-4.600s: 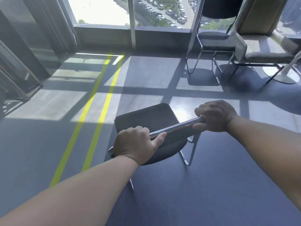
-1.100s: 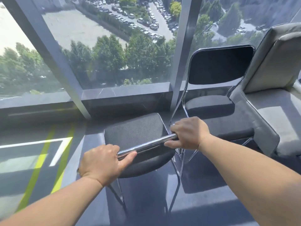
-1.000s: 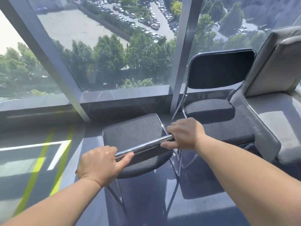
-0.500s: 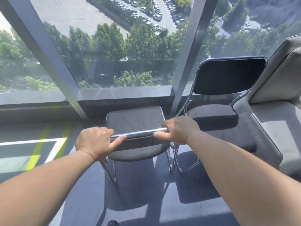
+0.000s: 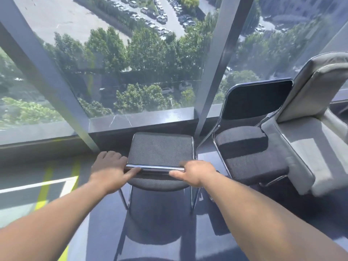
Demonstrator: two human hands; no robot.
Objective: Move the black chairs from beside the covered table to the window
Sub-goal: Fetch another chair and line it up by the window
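A black chair point(image 5: 160, 152) with chrome legs stands level in front of the window point(image 5: 150, 53), its seat front close to the low sill point(image 5: 141, 117). I look down on it from behind. My left hand point(image 5: 109, 169) is wrapped over the left corner of its chrome top rail point(image 5: 156, 168), thumb lying along the rail. My right hand point(image 5: 195, 173) grips the rail's right end. A second black chair point(image 5: 243, 147) stands just to the right, also by the window, its backrest turned towards the glass.
A grey padded armchair point(image 5: 310, 147) presses against the second chair's right side. Slanted window posts point(image 5: 212, 63) rise behind the chairs. Yellow and white floor lines point(image 5: 44, 189) run on the left. The dark carpet shows the chairs' shadows.
I have carried the chair from the open floor up to the window. In the last second it swung from a tilt to level and square, beside the second chair.
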